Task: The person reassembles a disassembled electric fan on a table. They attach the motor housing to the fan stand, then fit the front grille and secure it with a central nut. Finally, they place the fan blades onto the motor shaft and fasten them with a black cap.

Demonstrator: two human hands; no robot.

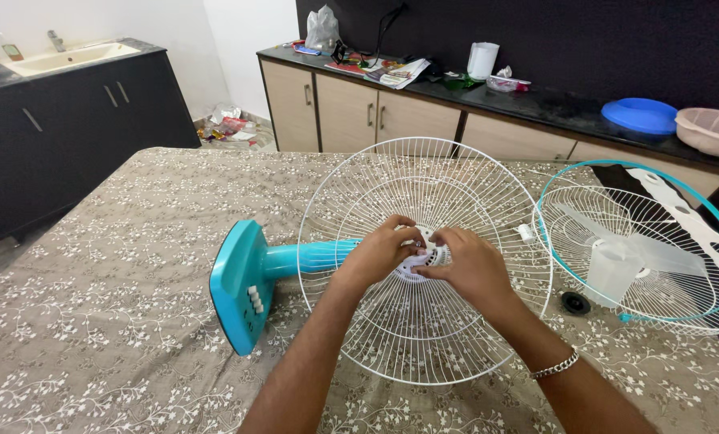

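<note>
A turquoise pedestal fan lies on its side on the patterned cloth, its square base (243, 285) at the left and its neck (307, 259) running right. Mounted at its head is a white wire rear guard (408, 337), dish-shaped and facing me. My left hand (380, 251) and my right hand (472, 261) meet at the guard's white plastic hub (430, 259). Fingers of both hands pinch around the hub; whether a nut sits under them is hidden. A metal bracelet (556, 366) is on my right wrist.
To the right lies the front wire guard with a turquoise rim (701, 201) and a translucent fan blade (613, 269) in it. A small black cap (574, 302) and a small white part (526, 233) rest between the guards. Cabinets with clutter stand behind; a sink counter is far left.
</note>
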